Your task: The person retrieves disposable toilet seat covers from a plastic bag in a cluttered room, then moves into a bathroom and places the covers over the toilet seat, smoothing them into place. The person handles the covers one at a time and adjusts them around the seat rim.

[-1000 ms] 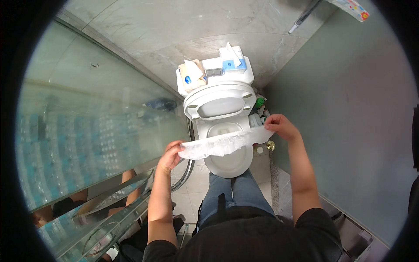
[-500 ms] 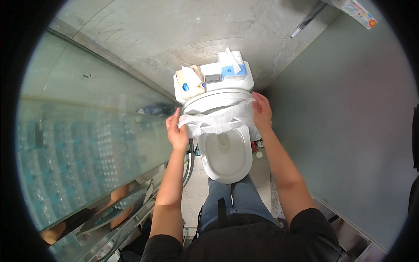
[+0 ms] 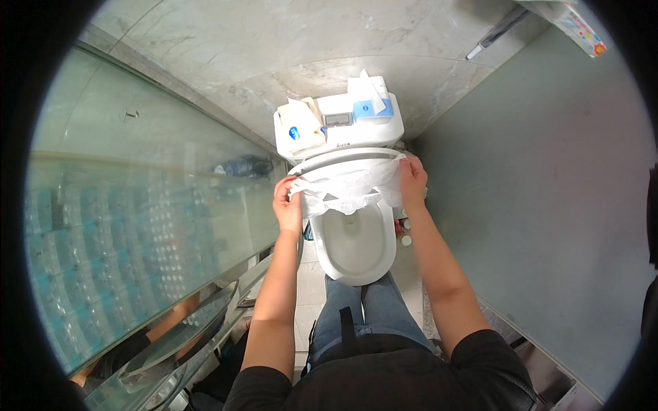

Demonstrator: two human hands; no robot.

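A thin white disposable toilet seat cover (image 3: 346,188) stretches between my two hands, crumpled along its lower edge, in front of the raised toilet seat (image 3: 343,154). My left hand (image 3: 286,202) pinches its left end beside the seat. At the right end, my right hand (image 3: 413,181) has its fingers closed on the cover near the seat's edge. Below the cover opens the white toilet bowl (image 3: 389,250), its rim bare at the front. The cover hides the seat's lower part, and I cannot tell how far it wraps around the seat.
On the cistern (image 3: 339,139) stand a beige tissue pack (image 3: 301,127) and a blue-and-white tissue pack (image 3: 372,109). A glass partition (image 3: 157,171) runs along the left, a frosted panel (image 3: 541,198) along the right. Small bottles (image 3: 405,233) sit beside the bowl. A brush-like tool (image 3: 493,35) hangs upper right.
My left hand has moved slightly right and its fingers have curled in on the cover. The cover hangs wider and lower over the seat. My right hand stays at its end.
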